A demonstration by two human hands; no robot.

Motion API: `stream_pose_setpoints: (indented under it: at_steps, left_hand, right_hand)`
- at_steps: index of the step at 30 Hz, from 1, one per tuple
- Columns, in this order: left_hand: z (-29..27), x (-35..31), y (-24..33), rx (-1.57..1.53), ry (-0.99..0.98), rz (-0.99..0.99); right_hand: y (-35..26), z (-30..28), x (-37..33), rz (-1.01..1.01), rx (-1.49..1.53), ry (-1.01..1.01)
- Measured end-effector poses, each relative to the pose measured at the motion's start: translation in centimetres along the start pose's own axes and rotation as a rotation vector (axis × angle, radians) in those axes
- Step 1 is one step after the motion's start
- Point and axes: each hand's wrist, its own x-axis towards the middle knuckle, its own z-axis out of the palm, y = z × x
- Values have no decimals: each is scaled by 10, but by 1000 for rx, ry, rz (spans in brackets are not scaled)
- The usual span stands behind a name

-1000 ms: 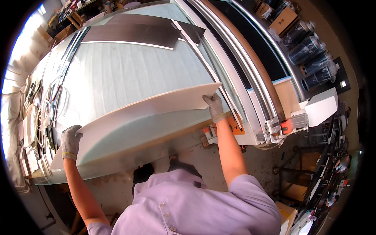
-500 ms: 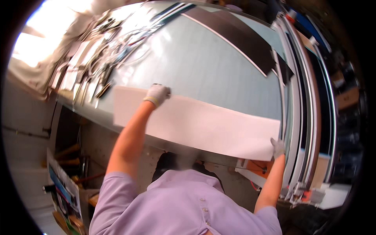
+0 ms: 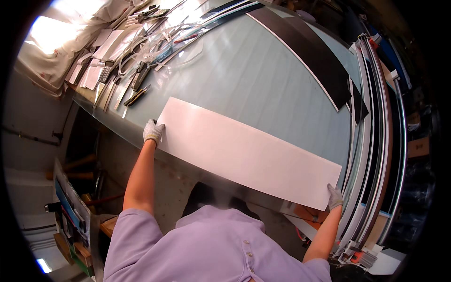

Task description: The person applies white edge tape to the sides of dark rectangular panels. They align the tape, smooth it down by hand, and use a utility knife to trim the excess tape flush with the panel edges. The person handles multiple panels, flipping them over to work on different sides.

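Observation:
A long white sheet (image 3: 249,152) lies slantwise along the near edge of the glass-like tabletop (image 3: 221,61), its near side reaching past that edge. My left hand (image 3: 153,131), in a pale knit glove, grips the sheet's left short end with fingers closed on the border. At the opposite end my right hand (image 3: 335,197), also gloved, is closed on the right border near the lower corner. Its fingertips are partly hidden behind the sheet. A folding utility knife (image 3: 137,96) rests on the table beyond my left hand.
At the far left are a calculator (image 3: 106,71), clear tubing (image 3: 141,51), papers and several tools. Dark panels (image 3: 305,56) with white edges lie at the far right. A long metal rail (image 3: 376,122) runs along the right side. An orange box (image 3: 305,214) sits below the near edge.
My left hand has moved from the sheet's far edge to its left end. The sheet has turned clockwise, its right end coming nearer me. My right hand stays at that end, slightly lower.

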Motion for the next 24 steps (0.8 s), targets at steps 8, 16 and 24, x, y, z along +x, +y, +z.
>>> stream_pose_setpoints:
  at_steps: [8, 16, 24]
  left_hand:
    - [-2, 45, -30, -691, -254, -9]
    - [-38, 55, 2, -1422, -244, 340]
    - [-38, 52, -3, -1538, -383, 365]
  right_hand:
    - [17, 0, 10, -114, 132, 48]
    - [-38, 3, 4, -557, 357, 14]
    - [-40, 2, -1, -564, 468, -44]
